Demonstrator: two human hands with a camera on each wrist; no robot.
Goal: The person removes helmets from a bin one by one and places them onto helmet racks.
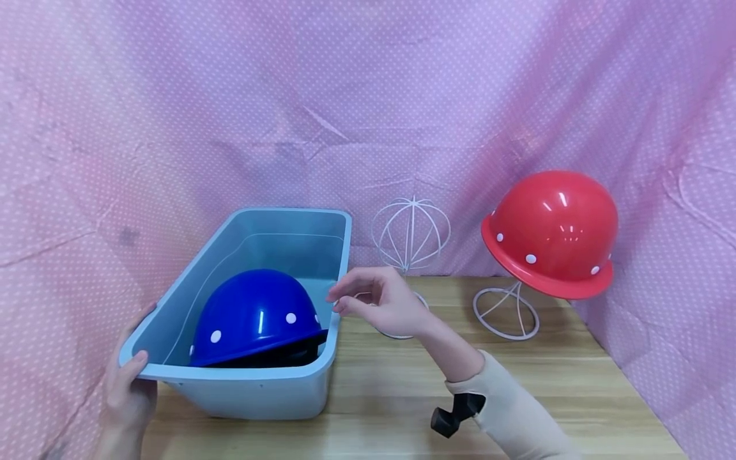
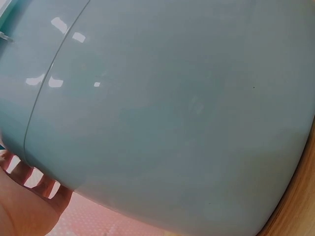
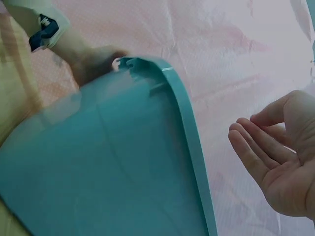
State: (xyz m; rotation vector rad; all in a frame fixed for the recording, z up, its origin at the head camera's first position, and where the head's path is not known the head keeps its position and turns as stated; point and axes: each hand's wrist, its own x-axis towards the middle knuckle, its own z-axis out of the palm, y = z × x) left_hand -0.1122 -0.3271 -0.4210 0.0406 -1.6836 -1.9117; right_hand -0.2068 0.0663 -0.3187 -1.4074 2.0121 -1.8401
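A blue hard hat (image 1: 253, 313) with white dots lies tilted inside a light blue plastic bin (image 1: 253, 397) on the left of the table. My left hand (image 1: 129, 393) grips the bin's near left corner, thumb over the rim and fingers around the outside. In the left wrist view the bin's smooth wall (image 2: 172, 113) fills most of the picture, with part of that hand (image 2: 27, 209) at lower left. Beside the right rim hovers my right hand (image 1: 391, 300), fingers loosely bent and holding nothing. The right wrist view shows this hand (image 3: 283, 162) apart from the bin's rim (image 3: 189, 130).
A bare white wire stand (image 1: 413, 202) stands behind my right hand. Further right, a red hard hat (image 1: 554, 223) sits tilted on another white wire stand (image 1: 517, 337). Pink dotted cloth (image 1: 368, 96) hangs at the back and sides of the wooden table (image 1: 397, 402).
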